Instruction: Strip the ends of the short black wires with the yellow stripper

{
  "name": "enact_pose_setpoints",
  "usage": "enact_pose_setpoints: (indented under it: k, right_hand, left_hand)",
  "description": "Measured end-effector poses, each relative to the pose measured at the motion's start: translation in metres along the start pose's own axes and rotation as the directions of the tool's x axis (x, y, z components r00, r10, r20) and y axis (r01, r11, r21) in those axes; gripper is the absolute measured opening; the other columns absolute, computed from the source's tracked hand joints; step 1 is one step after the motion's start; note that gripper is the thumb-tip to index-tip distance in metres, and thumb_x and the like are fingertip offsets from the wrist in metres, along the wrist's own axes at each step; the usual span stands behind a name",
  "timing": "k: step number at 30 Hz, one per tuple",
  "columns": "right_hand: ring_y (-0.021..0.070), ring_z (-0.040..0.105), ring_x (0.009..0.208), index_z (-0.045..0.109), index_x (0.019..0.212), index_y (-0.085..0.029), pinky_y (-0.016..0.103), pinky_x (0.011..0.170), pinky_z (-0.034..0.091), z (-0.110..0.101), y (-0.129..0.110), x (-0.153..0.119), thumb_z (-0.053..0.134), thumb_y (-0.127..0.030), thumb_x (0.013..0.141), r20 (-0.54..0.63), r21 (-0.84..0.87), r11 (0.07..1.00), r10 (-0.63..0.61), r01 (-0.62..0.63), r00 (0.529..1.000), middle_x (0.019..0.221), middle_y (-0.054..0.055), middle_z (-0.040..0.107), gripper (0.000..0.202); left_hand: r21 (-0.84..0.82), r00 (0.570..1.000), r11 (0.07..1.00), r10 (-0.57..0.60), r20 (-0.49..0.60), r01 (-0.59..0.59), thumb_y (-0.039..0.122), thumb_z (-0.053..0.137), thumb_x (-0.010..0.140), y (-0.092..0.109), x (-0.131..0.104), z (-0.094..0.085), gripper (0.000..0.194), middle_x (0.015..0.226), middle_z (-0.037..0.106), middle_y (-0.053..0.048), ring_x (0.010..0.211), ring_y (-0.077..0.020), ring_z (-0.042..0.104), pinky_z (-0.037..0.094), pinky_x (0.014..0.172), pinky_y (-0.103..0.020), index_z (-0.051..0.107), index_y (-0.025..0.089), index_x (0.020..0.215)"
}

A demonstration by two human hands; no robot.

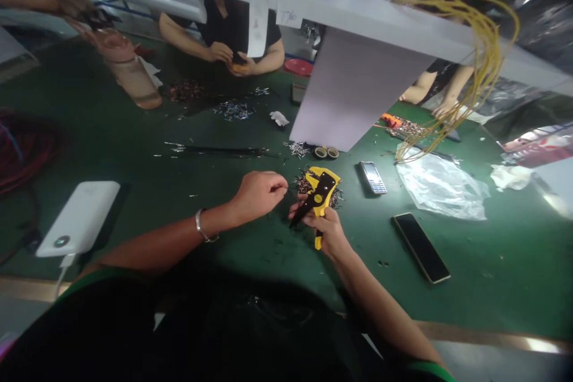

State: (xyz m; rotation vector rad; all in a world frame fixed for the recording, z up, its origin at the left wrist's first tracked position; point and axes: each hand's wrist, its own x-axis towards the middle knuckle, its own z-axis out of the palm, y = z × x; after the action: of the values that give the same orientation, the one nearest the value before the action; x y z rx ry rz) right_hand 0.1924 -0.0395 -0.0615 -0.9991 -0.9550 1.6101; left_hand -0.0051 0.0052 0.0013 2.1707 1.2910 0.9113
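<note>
Centrally, over a green worktable [492, 286], the right hand [332, 230] grips a yellow-and-black wire stripper [323, 188], its head above a pile of small clipped pieces [301, 182]. Just beside it, the left hand [257, 196] is narrow, fingers curled and drawn together; whether they pinch anything cannot be told.

Writing is scarce. A label [289, 16] on the overhead shelf [367, 21] carries handwritten characters too blurred to read surely. At the far right, a red-and-white package [539, 146] has large lettering, also illegible. A keypad phone [373, 178] shows a lit screen; near it lies a dark-screened smartphone [421, 248].

As for containers, a tinted bottle [136, 80] stands at the upper left, its contents unclear. A crumpled clear plastic bag [443, 182] lies flat at the right, and a red dish [298, 67] sits at the back.

Beyond the hands are two tape rolls [326, 153] and a bundle of black wires [219, 150]. A white power bank [80, 215] with a cable lies at the left. Across the table, a co-worker's hands [237, 62] hold something orange and black.
</note>
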Motion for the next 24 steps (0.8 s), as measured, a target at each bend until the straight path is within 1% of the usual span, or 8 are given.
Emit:
enact_pose_setpoints:
  k: [4,8,12,20,24]
  right_hand:
    - [0.0256,0.070,0.081,0.065,0.109,-0.017,0.042,0.082,0.053,-0.0015,-0.0033,-0.0001,0.065,-0.014,0.061,-0.005,-0.009,1.000,-0.003,0.003,1.000,0.092,0.006,0.075,0.048]
    - [0.0252,0.070,0.084,0.064,0.110,-0.017,0.042,0.086,0.051,-0.0030,-0.0076,-0.0012,0.065,-0.014,0.063,0.007,-0.016,1.000,-0.007,0.007,1.000,0.094,0.006,0.074,0.047]
    - [0.0253,0.070,0.082,0.064,0.109,-0.017,0.043,0.085,0.052,-0.0039,-0.0084,-0.0021,0.064,-0.014,0.063,0.012,-0.037,0.999,0.003,-0.003,1.000,0.093,0.006,0.075,0.046]
    - [0.0262,0.070,0.085,0.065,0.109,-0.016,0.045,0.085,0.052,-0.0014,-0.0070,-0.0049,0.061,-0.013,0.064,0.038,-0.065,0.998,0.023,-0.020,0.999,0.093,0.007,0.074,0.045]
    - [0.0276,0.071,0.085,0.064,0.109,-0.016,0.046,0.084,0.054,-0.0032,-0.0062,-0.0039,0.061,-0.012,0.062,0.030,-0.048,0.998,0.038,-0.037,0.999,0.093,0.007,0.074,0.047]
  left_hand:
    - [0.011,1.000,1.000,0.004,0.022,-0.004,0.019,0.053,0.079,0.0000,-0.0009,0.0044,0.019,0.066,0.066,0.000,0.058,-0.0097,0.054,0.038,0.055,-0.024,0.071,0.017,0.073]
    - [0.001,0.999,1.000,-0.014,0.031,0.014,0.019,0.053,0.079,-0.0005,-0.0012,0.0074,0.019,0.067,0.066,0.000,0.059,-0.0100,0.055,0.039,0.056,-0.024,0.071,0.018,0.074]
    - [0.000,0.999,1.000,-0.016,0.042,0.016,0.018,0.054,0.079,-0.0008,-0.0012,0.0085,0.018,0.068,0.067,0.000,0.061,-0.0105,0.056,0.040,0.058,-0.025,0.071,0.017,0.074]
    - [0.037,0.999,0.999,-0.008,0.038,0.007,0.014,0.052,0.078,0.0007,-0.0017,0.0064,0.020,0.069,0.068,-0.001,0.060,-0.0105,0.056,0.039,0.057,-0.024,0.071,0.017,0.075]
    - [0.033,1.000,0.999,0.010,0.005,-0.010,0.014,0.051,0.078,-0.0008,-0.0003,0.0022,0.021,0.074,0.070,-0.002,0.064,-0.0119,0.060,0.041,0.061,-0.025,0.072,0.017,0.078]
